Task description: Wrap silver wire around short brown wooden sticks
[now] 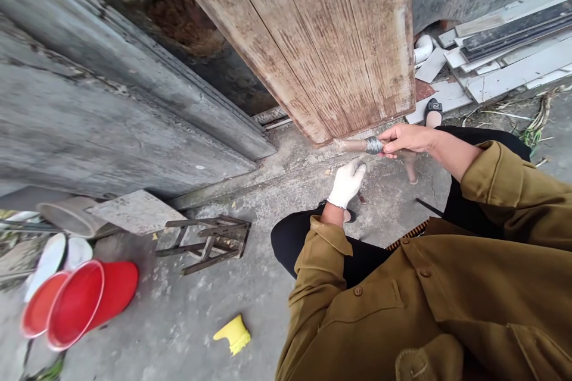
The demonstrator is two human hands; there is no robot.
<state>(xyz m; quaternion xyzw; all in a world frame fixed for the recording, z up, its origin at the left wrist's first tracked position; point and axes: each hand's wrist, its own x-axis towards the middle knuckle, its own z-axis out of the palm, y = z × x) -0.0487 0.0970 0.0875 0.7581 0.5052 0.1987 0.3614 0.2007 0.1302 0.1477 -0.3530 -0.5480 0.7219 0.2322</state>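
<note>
My right hand [409, 138], bare, is closed around a brown wooden stick [353, 145] with silvery wire wound round it just ahead of the fingers. The stick's far end points left, close to the bottom edge of a worn plank door [339, 41]. Below the right hand a pale wooden piece [410, 168] shows; whether it belongs to the stick I cannot tell. My left hand [347, 184], in a white glove, is curled shut a little below the stick, apart from it. What it holds, if anything, is hidden.
A small wooden stool [212, 241] lies on the concrete at left, near red buckets [114, 292] and a grey tub [74, 215]. Something yellow [235, 333] lies at the front. Boards and tiles [513, 71] are stacked along the right wall, beside a white pipe [422, 49].
</note>
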